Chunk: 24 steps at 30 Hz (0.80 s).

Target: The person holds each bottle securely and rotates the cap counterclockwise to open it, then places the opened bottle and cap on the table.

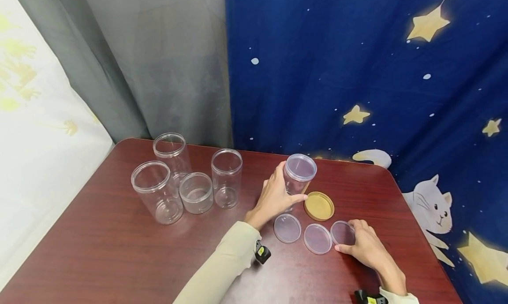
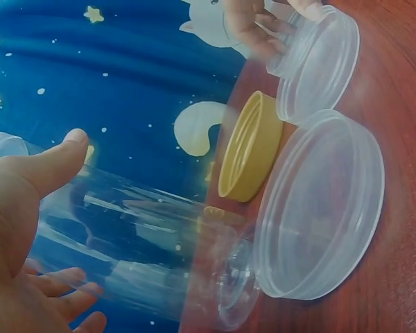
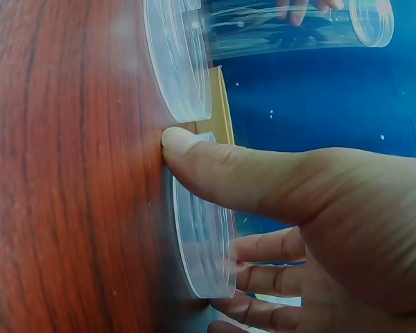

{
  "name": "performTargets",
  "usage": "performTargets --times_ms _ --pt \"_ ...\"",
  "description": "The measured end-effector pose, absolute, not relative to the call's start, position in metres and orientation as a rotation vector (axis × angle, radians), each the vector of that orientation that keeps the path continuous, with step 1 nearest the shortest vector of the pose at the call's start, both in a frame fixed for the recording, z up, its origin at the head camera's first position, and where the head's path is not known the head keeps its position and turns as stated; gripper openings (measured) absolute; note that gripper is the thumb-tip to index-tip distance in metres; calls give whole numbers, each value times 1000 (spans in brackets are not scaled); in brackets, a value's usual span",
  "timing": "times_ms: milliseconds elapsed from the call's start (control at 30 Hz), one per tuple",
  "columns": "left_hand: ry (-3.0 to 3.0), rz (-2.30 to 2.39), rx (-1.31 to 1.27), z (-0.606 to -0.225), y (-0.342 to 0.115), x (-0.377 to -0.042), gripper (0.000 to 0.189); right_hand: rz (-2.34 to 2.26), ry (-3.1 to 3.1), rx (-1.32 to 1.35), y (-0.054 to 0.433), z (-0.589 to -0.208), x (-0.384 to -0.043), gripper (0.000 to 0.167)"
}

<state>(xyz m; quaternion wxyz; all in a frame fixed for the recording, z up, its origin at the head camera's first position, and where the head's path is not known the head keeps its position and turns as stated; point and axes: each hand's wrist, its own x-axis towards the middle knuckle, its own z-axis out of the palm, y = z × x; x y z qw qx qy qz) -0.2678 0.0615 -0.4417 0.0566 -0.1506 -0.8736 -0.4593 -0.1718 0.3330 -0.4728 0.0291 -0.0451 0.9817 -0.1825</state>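
My left hand point(image 1: 274, 194) holds a tall clear jar point(image 1: 295, 187) standing on the table, thumb across its near side and fingers round the far left side. A translucent lid point(image 1: 300, 167) sits on top of that jar. Through the clear wall, fingertips point(image 2: 76, 291) show in the left wrist view. At the right, my right hand point(image 1: 367, 244) grips a translucent lid point(image 3: 204, 236) by its edges, thumb on one side and fingers on the other. Two similar lids, a middle lid point(image 1: 317, 239) and a left lid point(image 1: 287, 228), lie beside it. A gold lid point(image 1: 319, 206) lies just behind them.
On the left of the dark red table point(image 1: 99, 233) stand several uncovered clear jars: a back jar point(image 1: 170, 152), a front left jar point(image 1: 155, 194), a short jar point(image 1: 196, 194) and a tall jar point(image 1: 227, 176). Grey and blue curtains point(image 1: 285, 97) hang along the back edge.
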Motion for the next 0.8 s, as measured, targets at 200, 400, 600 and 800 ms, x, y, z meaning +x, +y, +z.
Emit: performTargets --times_ms 200,400,600,800 --pt "-2632 -1417 -443 -447 63 -269 102 -555 3023 -132 332 -473 -172 81" --pt "-2545 -1465 -389 -446 59 -268 95 -551 3033 -160 334 -472 -172 85" --pt "-2472 -1435 -404 -438 51 -261 93 -553 3010 -174 337 -468 -174 94" --pt "-2395 -1474 -374 -434 31 -250 92 -604 2966 -178 335 -454 -179 97"
